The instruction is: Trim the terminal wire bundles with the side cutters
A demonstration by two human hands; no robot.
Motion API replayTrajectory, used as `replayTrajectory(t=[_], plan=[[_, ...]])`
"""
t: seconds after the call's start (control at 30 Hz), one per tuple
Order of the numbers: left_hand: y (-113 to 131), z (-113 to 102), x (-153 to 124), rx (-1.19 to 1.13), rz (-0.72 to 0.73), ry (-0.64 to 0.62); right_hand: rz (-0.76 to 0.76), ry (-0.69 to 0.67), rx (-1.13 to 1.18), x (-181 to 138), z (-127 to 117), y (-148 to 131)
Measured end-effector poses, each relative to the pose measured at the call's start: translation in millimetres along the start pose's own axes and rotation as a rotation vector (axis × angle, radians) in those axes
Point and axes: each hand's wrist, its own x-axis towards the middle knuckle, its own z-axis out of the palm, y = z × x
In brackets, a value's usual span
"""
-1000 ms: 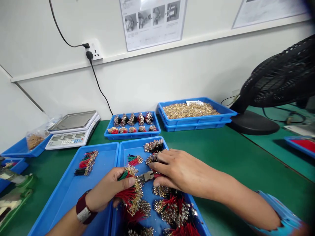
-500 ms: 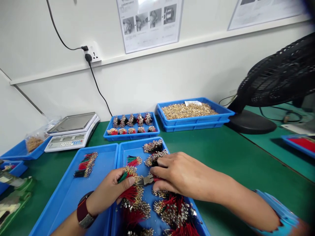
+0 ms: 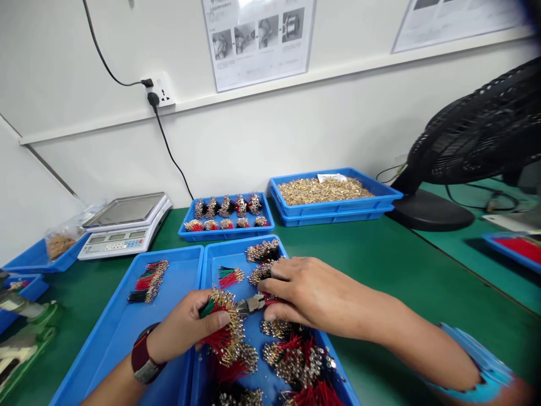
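Observation:
My left hand [image 3: 198,322] is closed around a bundle of short red and green wires [image 3: 222,332] with gold-coloured metal ends. Over the right-hand blue tray [image 3: 207,265], my right hand [image 3: 300,293] grips pliers [image 3: 252,305]. The jaws of the pliers point left and meet the metal ends of the held bundle; the handles are mostly hidden by my fingers. A small loose group of green and red wires [image 3: 230,276] lies just beyond. More wire bundles with silvery ends [image 3: 291,361] lie below and beside my right hand.
The left blue tray [image 3: 114,332] holds a row of wires [image 3: 149,282]. Behind stand a scale [image 3: 122,225], a tray of bundles [image 3: 226,231] and stacked trays of gold-coloured pins [image 3: 325,192]. A black fan [image 3: 469,135] is at the right.
The plier jaws have tilted slightly upward and the held bundle has turned a little in my left hand. Both hands stay in nearly the same place.

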Motion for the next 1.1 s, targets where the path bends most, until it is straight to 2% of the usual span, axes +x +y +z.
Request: replayTrajectory(t=[0.57, 0.73, 0.93, 1.1], plan=[[-5.3, 0.2, 0.1, -0.063, -0.005, -0.037, 0.010, -0.050, 0.033, -1.1, -2.2, -3.2], [-2.3, -0.2, -0.6, -0.185, -0.033, -0.027, 0.003, -0.006, 0.057, -0.6, -2.4, -4.1], [2.6, -1.0, -1.4, -0.355, -0.093, -0.105, 0.003, 0.026, -0.042, -0.3, 2.6, -4.3], [1.3, -2.5, -0.5, -0.441, -0.123, -0.138, -0.014, 0.032, -0.034, 0.4, 5.6, -4.4]])
